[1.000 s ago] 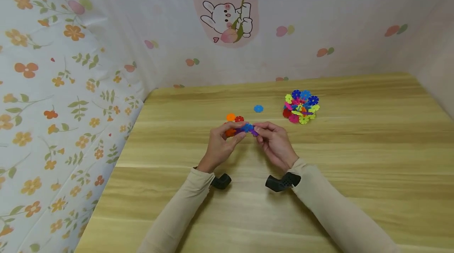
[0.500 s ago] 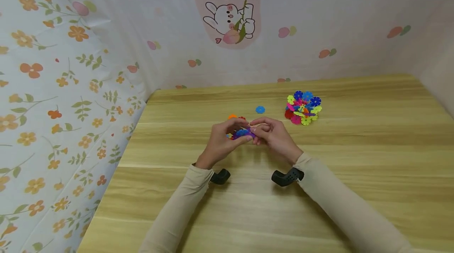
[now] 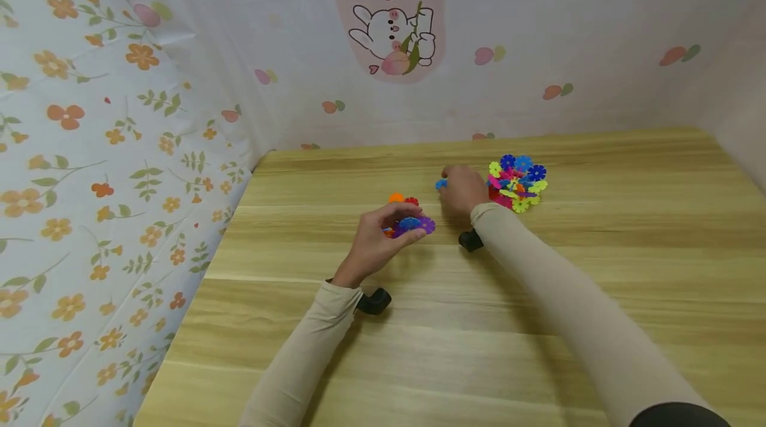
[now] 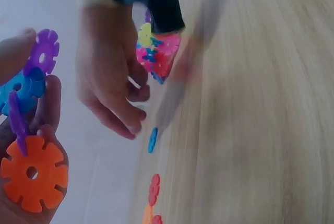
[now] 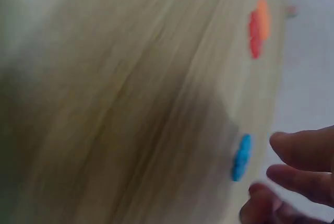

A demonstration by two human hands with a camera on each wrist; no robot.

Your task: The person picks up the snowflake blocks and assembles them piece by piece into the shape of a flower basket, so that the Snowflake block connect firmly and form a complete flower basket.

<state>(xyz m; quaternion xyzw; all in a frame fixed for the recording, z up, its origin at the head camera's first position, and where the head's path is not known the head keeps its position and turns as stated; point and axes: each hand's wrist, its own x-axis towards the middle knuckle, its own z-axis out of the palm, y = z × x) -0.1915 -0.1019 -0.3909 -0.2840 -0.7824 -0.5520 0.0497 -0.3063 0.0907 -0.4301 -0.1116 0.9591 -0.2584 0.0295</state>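
Note:
My left hand [image 3: 372, 241] holds a small chain of interlocking snowflake discs between thumb and fingers. In the left wrist view the chain runs from a purple disc [image 4: 50, 41] through a blue disc [image 4: 31, 85] and another purple disc [image 4: 16, 119] to an orange disc [image 4: 49, 174]. My right hand [image 3: 463, 193] hovers at a loose blue disc [image 5: 241, 157] on the table, fingers loosely bent and apart from it. Nothing shows between the right fingers in either wrist view.
Right of my right hand stands a multicoloured ball of joined discs [image 3: 519, 182]. A loose orange disc [image 3: 396, 197] and red discs [image 3: 411, 201] lie beyond my left hand on the wooden table [image 3: 419, 360]. Patterned cloth [image 3: 287, 48] hangs behind and at the left.
My right hand has let go of the disc chain and moved forward and right to the loose blue disc. The left hand stays nearly in place, still holding the chain.

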